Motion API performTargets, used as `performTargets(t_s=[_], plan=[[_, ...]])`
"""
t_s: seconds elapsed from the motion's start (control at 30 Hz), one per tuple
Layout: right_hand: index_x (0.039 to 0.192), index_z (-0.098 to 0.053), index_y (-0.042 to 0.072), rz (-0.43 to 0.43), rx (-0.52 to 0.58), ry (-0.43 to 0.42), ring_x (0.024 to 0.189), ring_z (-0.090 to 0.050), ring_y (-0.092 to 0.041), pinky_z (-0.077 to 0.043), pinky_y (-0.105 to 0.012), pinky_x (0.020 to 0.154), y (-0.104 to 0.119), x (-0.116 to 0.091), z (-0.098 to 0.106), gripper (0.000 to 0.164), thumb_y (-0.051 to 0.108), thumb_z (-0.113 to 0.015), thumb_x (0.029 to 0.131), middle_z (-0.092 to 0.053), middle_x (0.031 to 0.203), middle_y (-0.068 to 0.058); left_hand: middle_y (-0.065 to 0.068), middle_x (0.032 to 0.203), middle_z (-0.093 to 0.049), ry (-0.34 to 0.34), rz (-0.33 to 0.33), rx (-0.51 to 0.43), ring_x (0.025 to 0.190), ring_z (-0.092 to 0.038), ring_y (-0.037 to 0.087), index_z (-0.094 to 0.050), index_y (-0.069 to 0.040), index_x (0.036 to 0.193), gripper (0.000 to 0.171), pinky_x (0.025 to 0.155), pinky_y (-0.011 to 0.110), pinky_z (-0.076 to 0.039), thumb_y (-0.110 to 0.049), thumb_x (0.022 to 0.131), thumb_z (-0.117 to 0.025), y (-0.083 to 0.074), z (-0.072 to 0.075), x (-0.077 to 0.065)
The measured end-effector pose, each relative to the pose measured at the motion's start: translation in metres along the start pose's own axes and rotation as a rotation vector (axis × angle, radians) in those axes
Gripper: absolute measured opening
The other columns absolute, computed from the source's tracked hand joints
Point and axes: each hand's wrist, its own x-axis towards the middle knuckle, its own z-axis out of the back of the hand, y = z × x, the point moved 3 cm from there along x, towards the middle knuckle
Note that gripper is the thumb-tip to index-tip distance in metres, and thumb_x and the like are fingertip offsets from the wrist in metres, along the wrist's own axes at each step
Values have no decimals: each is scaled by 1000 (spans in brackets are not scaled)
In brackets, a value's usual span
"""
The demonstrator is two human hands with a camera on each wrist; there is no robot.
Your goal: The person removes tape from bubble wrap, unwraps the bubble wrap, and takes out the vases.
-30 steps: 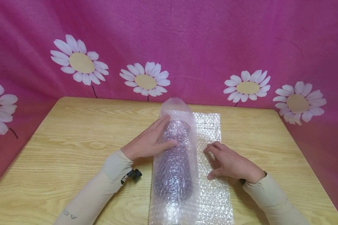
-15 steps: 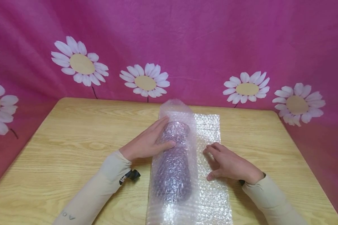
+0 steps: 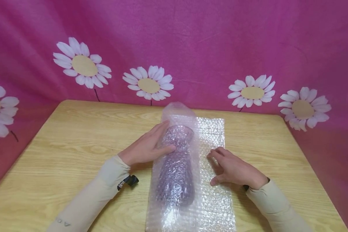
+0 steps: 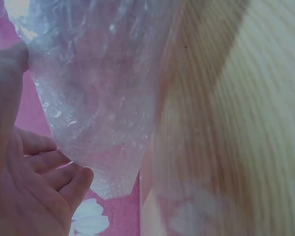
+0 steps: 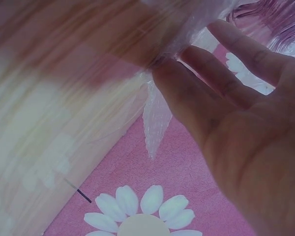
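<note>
A purple-tinted glass vase (image 3: 176,180) lies on its side, its narrow neck away from me. It shows through a layer of clear bubble wrap (image 3: 217,206), folded over it and extending flat to its right. My left hand (image 3: 146,145) rests on the wrapped vase at the neck, thumb across the top and fingers along the far left side. My right hand (image 3: 237,169) touches the flat wrap right of the vase, fingers loosely bent and thumb apart. The right wrist view also shows ribbed purple glass (image 5: 265,19) beyond the fingers.
Everything lies on a light wood-grain table (image 3: 84,138). A pink cloth (image 3: 197,38) printed with large white daisies hangs behind it and along both sides. The wrap reaches close to the table's far edge and runs out of view at the near side.
In the head view, the left hand, the vase and the wrap have shifted slightly left, partly with the camera. The right hand keeps nearly the same pose on the wrap.
</note>
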Motion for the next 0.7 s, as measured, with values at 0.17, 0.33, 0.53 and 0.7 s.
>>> performTargets(t_s=[0.17, 0.33, 0.53, 0.7], plan=[[136, -58, 6, -4, 4, 0, 120, -57, -28, -54, -52, 105, 0, 0, 0, 83, 46, -91, 70, -56, 138, -15, -2, 177, -8, -2, 2, 9, 163, -16, 21, -7, -22, 168, 100, 133, 47, -22, -72, 95, -54, 3, 2, -3], [136, -58, 7, -6, 2, 1, 121, -57, -29, -54, -52, 105, -2, -1, 0, 83, 46, -91, 71, -56, 138, -16, -1, 177, -8, -9, 1, 32, 164, -16, 23, -7, -21, 168, 100, 133, 48, -22, -73, 96, -52, 4, 3, -5], [136, -58, 6, 2, -2, 0, 118, -57, -26, -54, -51, 104, -2, -1, 0, 83, 46, -91, 71, -57, 136, -14, -1, 177, -9, -20, 5, 47, 164, -16, 23, -7, -24, 168, 97, 132, 48, -23, -71, 97, -52, 6, 4, -9], [138, -58, 6, 4, -6, 5, 117, -57, -25, -55, -50, 104, -1, 0, 0, 85, 48, -90, 71, -57, 136, -13, 2, 176, -14, -30, 21, 67, 163, -19, 25, -10, -21, 168, 95, 132, 49, -24, -68, 98, -53, 8, 7, -11]])
